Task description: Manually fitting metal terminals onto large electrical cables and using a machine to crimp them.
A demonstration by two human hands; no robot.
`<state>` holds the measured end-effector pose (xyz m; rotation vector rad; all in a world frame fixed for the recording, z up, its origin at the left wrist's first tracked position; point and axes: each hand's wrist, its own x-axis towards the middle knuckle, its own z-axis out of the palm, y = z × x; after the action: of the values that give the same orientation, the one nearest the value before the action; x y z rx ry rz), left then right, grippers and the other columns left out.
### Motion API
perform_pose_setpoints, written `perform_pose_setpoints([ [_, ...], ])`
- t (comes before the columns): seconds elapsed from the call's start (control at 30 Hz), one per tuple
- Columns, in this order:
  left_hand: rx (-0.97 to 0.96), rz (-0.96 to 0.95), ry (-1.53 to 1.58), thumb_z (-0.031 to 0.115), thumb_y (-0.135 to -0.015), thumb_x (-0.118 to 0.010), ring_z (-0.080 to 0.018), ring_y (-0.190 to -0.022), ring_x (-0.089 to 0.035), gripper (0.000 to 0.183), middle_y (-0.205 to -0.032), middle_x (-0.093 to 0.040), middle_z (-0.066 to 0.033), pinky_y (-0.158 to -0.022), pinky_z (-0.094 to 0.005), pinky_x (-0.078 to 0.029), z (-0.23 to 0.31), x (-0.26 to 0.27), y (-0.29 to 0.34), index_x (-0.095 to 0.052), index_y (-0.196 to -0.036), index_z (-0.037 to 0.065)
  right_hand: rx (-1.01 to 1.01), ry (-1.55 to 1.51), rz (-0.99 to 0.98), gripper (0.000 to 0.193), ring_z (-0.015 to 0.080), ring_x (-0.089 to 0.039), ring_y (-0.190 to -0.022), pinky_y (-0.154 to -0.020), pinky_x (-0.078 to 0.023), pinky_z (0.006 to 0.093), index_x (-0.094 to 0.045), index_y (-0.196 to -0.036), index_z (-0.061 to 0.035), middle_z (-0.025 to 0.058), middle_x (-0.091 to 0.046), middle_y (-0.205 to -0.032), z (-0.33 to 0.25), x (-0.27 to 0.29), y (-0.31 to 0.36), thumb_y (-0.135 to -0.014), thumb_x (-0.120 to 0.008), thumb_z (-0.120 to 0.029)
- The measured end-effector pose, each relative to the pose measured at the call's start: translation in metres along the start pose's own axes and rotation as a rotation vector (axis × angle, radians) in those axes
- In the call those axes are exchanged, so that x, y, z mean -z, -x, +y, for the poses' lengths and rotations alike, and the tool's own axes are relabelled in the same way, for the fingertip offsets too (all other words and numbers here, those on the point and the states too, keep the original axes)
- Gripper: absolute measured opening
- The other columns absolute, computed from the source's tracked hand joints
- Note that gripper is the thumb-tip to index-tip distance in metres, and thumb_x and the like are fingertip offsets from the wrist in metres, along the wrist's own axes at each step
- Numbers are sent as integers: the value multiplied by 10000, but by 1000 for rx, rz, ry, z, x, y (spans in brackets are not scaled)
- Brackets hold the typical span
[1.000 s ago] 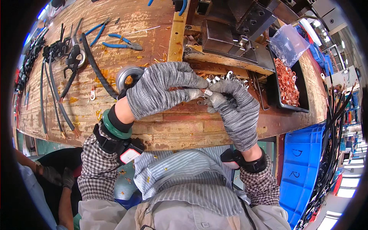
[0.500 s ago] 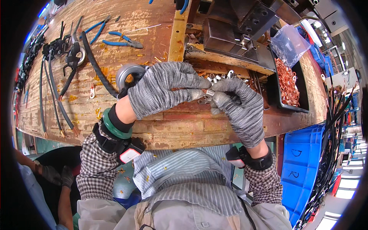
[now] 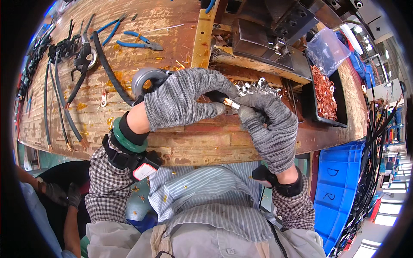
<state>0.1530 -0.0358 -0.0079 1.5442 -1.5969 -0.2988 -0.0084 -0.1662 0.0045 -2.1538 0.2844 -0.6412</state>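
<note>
Both my hands wear grey knitted gloves and meet over the workbench. Between the thumb and fingers of my left hand [image 3: 183,101] runs a black cable [image 3: 214,95], its bare copper strands [image 3: 227,101] pointing right. A silver cable lug [image 3: 234,105] sits at the strands, pinched by the fingertips of my right hand [image 3: 273,127]. How far the strands reach into the lug cannot be made out. Just beyond my fingers lies a pile of silver lugs [image 3: 262,87]. A round grey metal ring [image 3: 138,81] on the bench is partly hidden by my left hand.
A dark metal press [image 3: 262,43] stands beyond my right hand. Right of it, a black tray [image 3: 340,107] holds copper pieces. Blue-handled pliers [image 3: 142,43] and stripped cables [image 3: 64,103] lie left. A blue crate [image 3: 340,185] stands below right; a co-worker's gloved hands [image 3: 64,195] show lower left.
My left fingers and thumb have spread a little, and the black cable with its copper strands now shows between them. The right hand has shifted slightly down, still pinching the lug.
</note>
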Motion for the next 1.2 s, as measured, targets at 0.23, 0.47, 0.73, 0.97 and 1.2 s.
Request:
perform_pose_setpoints([
  [0.23,26,-20,86,148,-754,-681,-229,-901,-579,249,-942,-606,-89,-808,-327,-448,-2,2,2,-612,-968,41,-50,-23,55,132,161,-601,-625,-595,-478,261,-649,-882,-58,85,-622,-736,-4,-8,7,-751,-649,-70],
  [0.47,-15,-20,33,132,-759,-675,-222,-853,-594,240,-933,-608,-85,-776,-317,-465,0,0,2,-608,-968,36,90,135,-8,123,187,-598,-601,-574,-472,280,-650,-884,-58,94,-628,-774,-4,-3,1,-764,-631,-75],
  [0.73,4,-2,0,139,-764,-671,-212,-885,-586,260,-946,-602,-82,-795,-317,-462,-1,-2,3,-599,-991,36,-324,-396,-125,195,136,-632,-705,-636,-511,246,-599,-1019,-17,81,-646,-799,0,-3,12,-837,-556,-72],
  [0.97,29,-37,3,147,-767,-670,-218,-895,-577,244,-945,-600,-86,-791,-322,-455,2,-1,2,-600,-969,31,-288,-388,-65,193,106,-626,-695,-624,-513,226,-586,-1033,-4,77,-650,-810,4,-9,16,-857,-537,-66],
  [1.2,55,-25,-147,118,-725,-678,-216,-906,-574,266,-965,-594,-76,-798,-316,-452,14,7,3,-601,-964,31,-223,-419,12,174,72,-587,-660,-609,-486,211,-624,-960,-13,39,-638,-751,13,-19,15,-794,-632,-61],
])
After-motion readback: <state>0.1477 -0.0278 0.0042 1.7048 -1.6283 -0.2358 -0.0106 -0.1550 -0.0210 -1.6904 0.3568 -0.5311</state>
